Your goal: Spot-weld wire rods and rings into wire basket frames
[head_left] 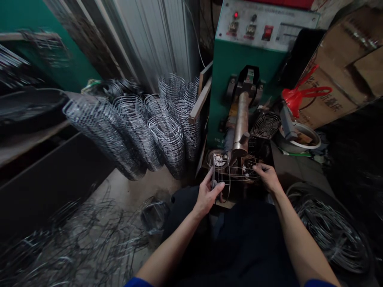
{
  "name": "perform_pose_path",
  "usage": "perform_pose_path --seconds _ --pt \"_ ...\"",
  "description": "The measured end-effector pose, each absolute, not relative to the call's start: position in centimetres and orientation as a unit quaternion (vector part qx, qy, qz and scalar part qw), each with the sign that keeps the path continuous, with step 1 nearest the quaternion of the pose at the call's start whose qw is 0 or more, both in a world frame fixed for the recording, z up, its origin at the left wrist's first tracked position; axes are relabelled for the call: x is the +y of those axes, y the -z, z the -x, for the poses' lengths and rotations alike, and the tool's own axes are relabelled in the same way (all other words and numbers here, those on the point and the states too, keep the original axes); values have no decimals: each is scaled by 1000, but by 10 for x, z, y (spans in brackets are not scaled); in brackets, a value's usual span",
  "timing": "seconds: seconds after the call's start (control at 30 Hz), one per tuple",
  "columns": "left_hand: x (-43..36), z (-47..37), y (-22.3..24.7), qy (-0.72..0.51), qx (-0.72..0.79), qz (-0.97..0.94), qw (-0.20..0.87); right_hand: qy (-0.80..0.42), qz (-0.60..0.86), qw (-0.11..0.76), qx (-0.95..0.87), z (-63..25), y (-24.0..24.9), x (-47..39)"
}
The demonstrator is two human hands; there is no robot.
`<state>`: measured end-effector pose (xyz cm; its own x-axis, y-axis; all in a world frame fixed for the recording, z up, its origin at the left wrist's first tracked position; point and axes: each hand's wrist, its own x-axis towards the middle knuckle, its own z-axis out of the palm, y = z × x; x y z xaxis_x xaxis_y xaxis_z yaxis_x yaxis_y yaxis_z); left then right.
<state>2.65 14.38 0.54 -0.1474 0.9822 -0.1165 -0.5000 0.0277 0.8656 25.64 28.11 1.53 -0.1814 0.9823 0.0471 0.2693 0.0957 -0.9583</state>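
Observation:
A thin wire frame (229, 180) with a rounded loop at its left end stretches between my two hands. My left hand (207, 193) grips its left end, thumb and fingers closed about the wires. At the other end, my right hand (267, 175) pinches the wires between thumb and fingers. Just beyond the frame is the metal cylinder (241, 123) of a green machine (220, 63), pointing down toward me. Below the cylinder, a small round dish (219, 158) with whitish bits sits partly behind the frame. Whether the wires touch the machine, I cannot tell.
Tall stacks of wire frames (167, 139) stand left of the machine. Loose wires (98, 235) litter the floor at lower left. To the right are a tub of wire rings (332, 231), a bowl (314, 142), a red plastic bag (293, 101) and cardboard boxes (344, 71).

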Motion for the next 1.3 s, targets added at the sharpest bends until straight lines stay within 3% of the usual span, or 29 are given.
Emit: perform_pose_path --seconds 0.33,0.57,1.3 --pt "147 -28 -7 -627 420 -288 590 -425 514 395 -632 -258 -16 286" --pt "144 -30 2 -633 424 -279 585 -325 491 499 -636 -262 -6 252" --pt "162 -29 -3 -662 422 -277 554 -310 449 498 -674 -231 -5 268"
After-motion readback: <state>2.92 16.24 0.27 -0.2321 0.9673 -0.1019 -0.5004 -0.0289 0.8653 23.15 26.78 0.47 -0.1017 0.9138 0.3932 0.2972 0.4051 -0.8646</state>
